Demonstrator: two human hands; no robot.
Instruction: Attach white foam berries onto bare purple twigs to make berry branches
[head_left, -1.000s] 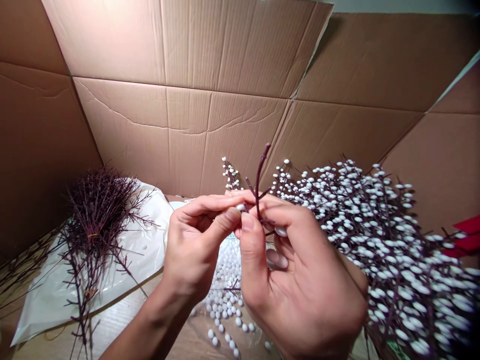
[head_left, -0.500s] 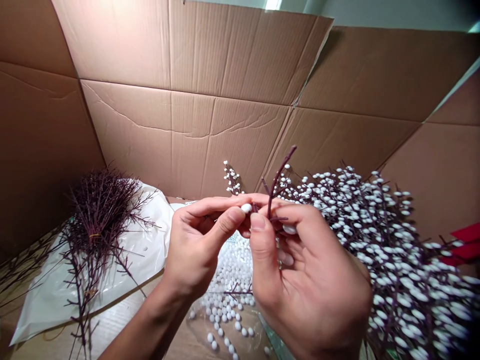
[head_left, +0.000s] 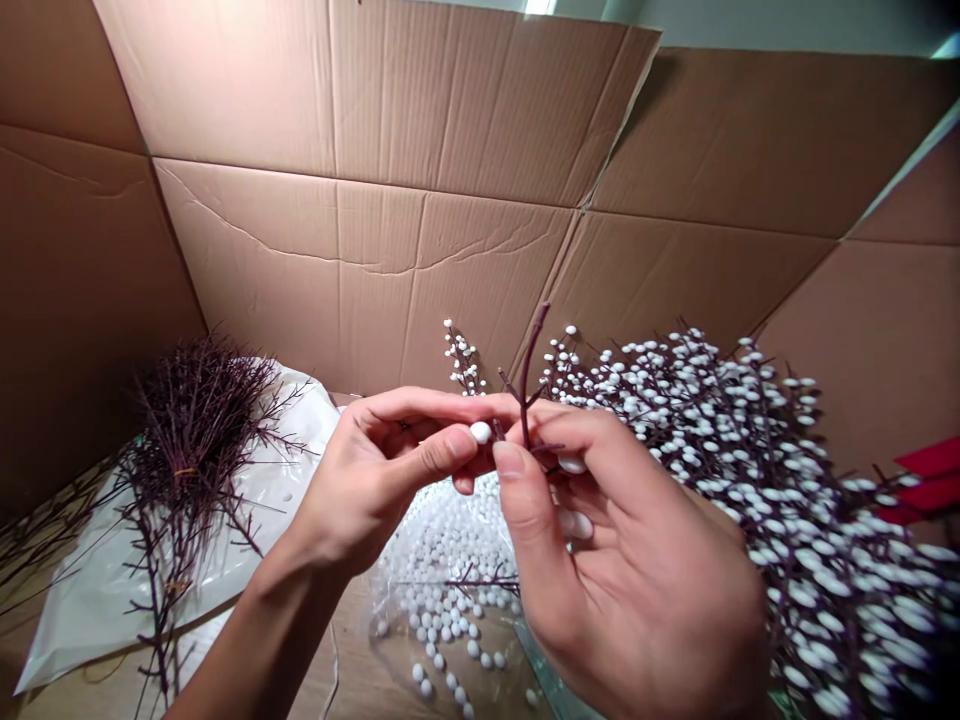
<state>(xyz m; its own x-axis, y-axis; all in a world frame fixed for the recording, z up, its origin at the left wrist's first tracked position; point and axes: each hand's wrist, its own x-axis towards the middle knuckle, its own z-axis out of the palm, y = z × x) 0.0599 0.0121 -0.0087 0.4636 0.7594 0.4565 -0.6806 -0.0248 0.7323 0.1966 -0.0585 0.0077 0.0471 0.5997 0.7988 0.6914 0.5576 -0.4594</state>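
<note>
Between the thumb and fingers of my left hand (head_left: 375, 480) is a small white berry bead (head_left: 481, 432). My right hand (head_left: 630, 560) pinches a dark brown artificial twig (head_left: 531, 370), whose bare tip points up. The bead sits right beside a short side stub of the twig; whether they touch I cannot tell. More white berries (head_left: 574, 522) show among the curled fingers of my right hand. Below both hands, loose white beads (head_left: 442, 590) lie on a clear plastic bag, with another bare twig (head_left: 484, 580) across them.
On the left, a tied bundle of bare dark twigs (head_left: 187, 430) rests on a white plastic bag (head_left: 300, 430). A large heap of white-berried branches (head_left: 720, 440) fills the right. Cardboard walls (head_left: 262, 210) enclose the table (head_left: 352, 640). Something red (head_left: 930, 475) is at the right edge.
Both hands have shifted slightly left and down. The twig has turned more upright, its tip moving left. The bead remains pinched in my left hand.
</note>
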